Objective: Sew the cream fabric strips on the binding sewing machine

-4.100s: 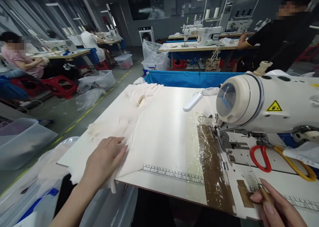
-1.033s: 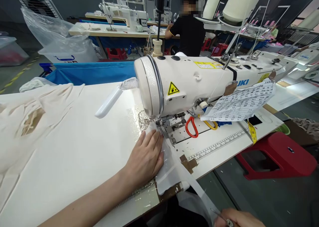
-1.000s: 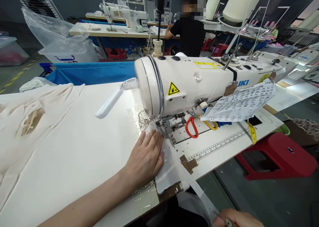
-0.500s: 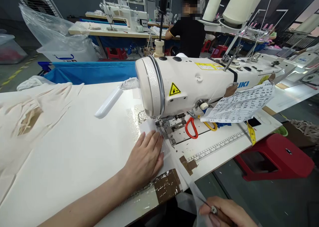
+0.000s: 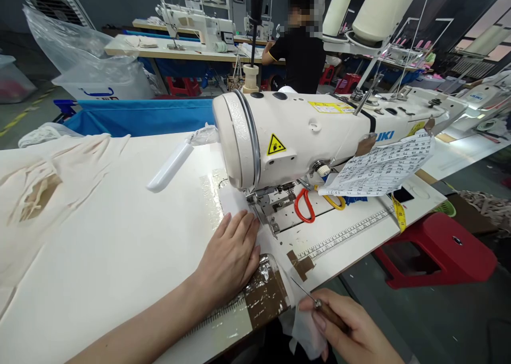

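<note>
in the head view: pressing cloth (image 5: 306, 333) to the surface (image 5: 120, 257) with left hand (image 5: 229, 252), fingers outstretched, just near of the machine (image 5: 271, 135); holding awl (image 5: 318, 304) in fingers of right hand (image 5: 347, 321) by the near edge; cannot tell whether pinching cloth too.

Could pass over the bare stretch of table (image 5: 131, 231), between the cream cloth (image 5: 75, 167) at far left and the left hand (image 5: 231, 252). Would meet the white handle (image 5: 170, 168) near the far edge. Blocked ahead by the sewing machine (image 5: 295, 135), and beneath it by the red scissor handle (image 5: 307, 220). Screened farther right by the hanging sheet (image 5: 379, 164). Could slide along the printed ruler (image 5: 347, 232) at right, beyond the awl (image 5: 318, 304) in the right hand (image 5: 351, 327). Looks tight under the machine's head, though hard to judge.
</note>
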Demonstrator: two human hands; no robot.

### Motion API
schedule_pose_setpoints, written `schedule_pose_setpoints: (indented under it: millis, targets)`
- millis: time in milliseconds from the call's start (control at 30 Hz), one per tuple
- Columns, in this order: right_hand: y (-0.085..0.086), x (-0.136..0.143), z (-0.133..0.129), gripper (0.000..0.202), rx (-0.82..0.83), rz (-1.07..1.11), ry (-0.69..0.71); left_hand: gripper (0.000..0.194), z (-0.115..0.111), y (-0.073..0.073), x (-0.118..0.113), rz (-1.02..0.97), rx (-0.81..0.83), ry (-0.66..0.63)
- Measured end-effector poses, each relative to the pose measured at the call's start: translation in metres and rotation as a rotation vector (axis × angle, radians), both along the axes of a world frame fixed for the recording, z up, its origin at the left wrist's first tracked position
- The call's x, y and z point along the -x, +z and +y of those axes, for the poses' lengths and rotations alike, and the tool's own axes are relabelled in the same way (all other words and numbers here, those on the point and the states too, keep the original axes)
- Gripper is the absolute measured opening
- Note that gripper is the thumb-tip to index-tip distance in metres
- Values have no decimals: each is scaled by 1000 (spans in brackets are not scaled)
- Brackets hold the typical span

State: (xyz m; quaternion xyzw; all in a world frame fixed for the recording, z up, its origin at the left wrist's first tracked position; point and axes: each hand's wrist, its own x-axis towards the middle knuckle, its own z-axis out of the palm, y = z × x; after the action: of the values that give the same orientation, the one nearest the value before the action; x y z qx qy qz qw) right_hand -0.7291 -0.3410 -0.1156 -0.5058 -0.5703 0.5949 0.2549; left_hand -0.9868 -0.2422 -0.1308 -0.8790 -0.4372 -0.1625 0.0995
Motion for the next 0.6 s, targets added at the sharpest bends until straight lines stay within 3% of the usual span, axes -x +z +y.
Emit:
schedule_pose_setpoints:
  millis: [367,467,600]
  targets:
    - [13,22,18,39,-20,36,-28,38,5,7,-4,51,-63,19]
    - [11,33,15,43,116,143,-110,43,10,12,-3,152,-57,56]
    - [0,52,-1,56,465,473,-260,47,14,15,-1,202,-51,61]
